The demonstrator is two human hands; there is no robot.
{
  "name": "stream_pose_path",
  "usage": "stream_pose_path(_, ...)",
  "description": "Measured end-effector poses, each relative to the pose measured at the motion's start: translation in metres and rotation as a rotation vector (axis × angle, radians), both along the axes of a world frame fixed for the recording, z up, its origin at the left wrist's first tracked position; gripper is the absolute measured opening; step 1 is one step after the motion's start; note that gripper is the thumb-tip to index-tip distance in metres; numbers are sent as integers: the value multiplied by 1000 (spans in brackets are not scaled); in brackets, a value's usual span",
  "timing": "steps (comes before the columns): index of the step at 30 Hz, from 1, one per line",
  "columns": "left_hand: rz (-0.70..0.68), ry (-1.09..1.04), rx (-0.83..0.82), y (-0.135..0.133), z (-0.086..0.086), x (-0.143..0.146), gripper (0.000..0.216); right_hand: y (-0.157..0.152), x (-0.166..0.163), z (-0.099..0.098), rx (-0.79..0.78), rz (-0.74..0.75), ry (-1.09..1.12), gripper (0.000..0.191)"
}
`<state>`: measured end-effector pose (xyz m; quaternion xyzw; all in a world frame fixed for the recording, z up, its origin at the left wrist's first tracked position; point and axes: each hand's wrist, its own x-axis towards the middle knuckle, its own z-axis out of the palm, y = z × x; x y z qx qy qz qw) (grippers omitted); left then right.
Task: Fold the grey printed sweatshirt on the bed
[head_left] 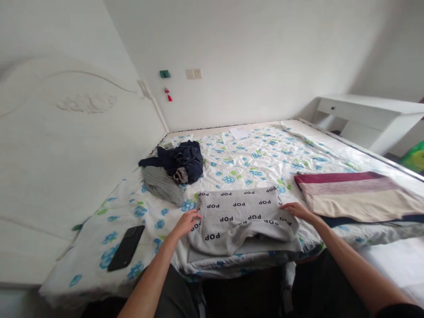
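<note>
A light grey garment (238,212) printed with black "POP" lettering lies folded on the bed in front of me. Its near edge is rumpled and bulges up a little. At its left edge, my left hand (188,221) has its fingers curled in and closed on the fabric. My right hand (298,211) rests at the opposite edge, its fingers stretched out and apart over the cloth. Beyond my right hand lies a folded striped garment (351,194) in maroon, pink and cream, with dark blue cloth under it.
Past my left hand is a heap with a navy garment (185,159) and a grey knitted one (162,183). A black phone (126,248) lies on the flowered sheet (159,225). White paper (239,133) lies near the wall; a white desk (371,117) stands far right.
</note>
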<state>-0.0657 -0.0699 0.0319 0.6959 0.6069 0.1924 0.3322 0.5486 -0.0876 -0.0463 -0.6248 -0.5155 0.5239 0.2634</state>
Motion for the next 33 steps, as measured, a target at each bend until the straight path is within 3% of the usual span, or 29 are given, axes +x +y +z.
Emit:
stream_pose_path(3,11,-19,148,-17,3,24,17,-4,-9,2,158,-76,-176,20)
stream_pose_path(7,-193,4,107,-64,-5,67,28,-19,-31,13,412,-143,-253,24)
stream_pose_path(9,-311,70,62,-90,-13,88,42,-32,-46,19,467,-48,-209,24)
stream_pose_path(11,-407,141,36,-111,-22,103,55,-48,-64,22,442,165,-157,29)
stream_pose_path(13,-454,180,21,-121,-27,111,52,-64,-80,19,408,373,-167,41)
stream_pose_path(15,-449,175,-4,-121,-28,110,34,-75,-90,16,399,480,-229,43)
stream_pose_path(19,-433,73,-76,-108,-17,92,22,-78,-83,18,389,496,-233,14)
stream_pose_path(26,-565,48,-210,-93,-9,67,27,-65,-57,24,262,610,-117,31)
stream_pose_path(28,-470,1,-230,-77,-8,59,30,-53,-49,18,248,482,-137,36)
stream_pose_path(33,47,-37,45,-14,-10,21,49,-12,-14,-3,307,15,-315,43)
